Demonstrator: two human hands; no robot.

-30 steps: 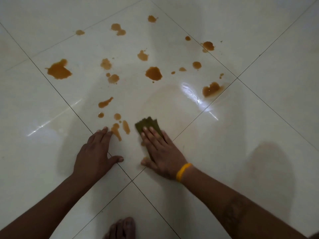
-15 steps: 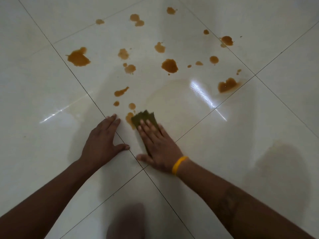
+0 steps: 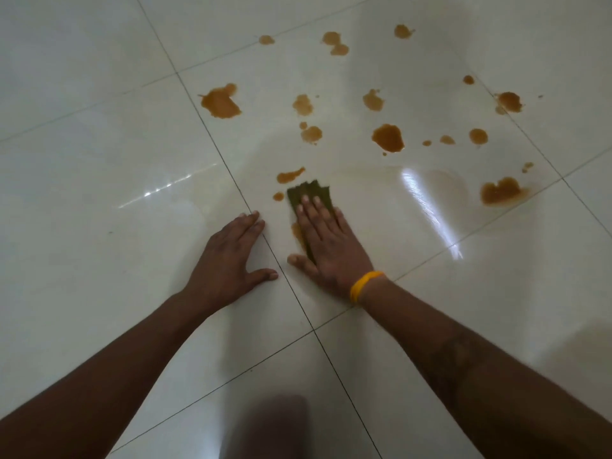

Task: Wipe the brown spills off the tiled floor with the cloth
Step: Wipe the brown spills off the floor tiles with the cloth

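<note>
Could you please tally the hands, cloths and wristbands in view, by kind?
Hands: 2 (left hand, right hand)
Green cloth: 1
Yellow wristband: 1
Total: 4

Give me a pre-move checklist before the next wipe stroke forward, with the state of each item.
1. Cloth under the right hand, pressed flat on the floor: ok.
2. Left hand braced flat on the tile, apart from the cloth: ok.
3. Next targets in line: elongated spill just ahead of the cloth edge, small spot beside it: ok.
4. Area under the hand clean: not ok, a brown smear shows at the cloth's left edge.
5. Cloth still absorbent: cannot tell, only its top edge shows.
6. Floor done: not ok, many spills remain farther out, such as the large blot.
</note>
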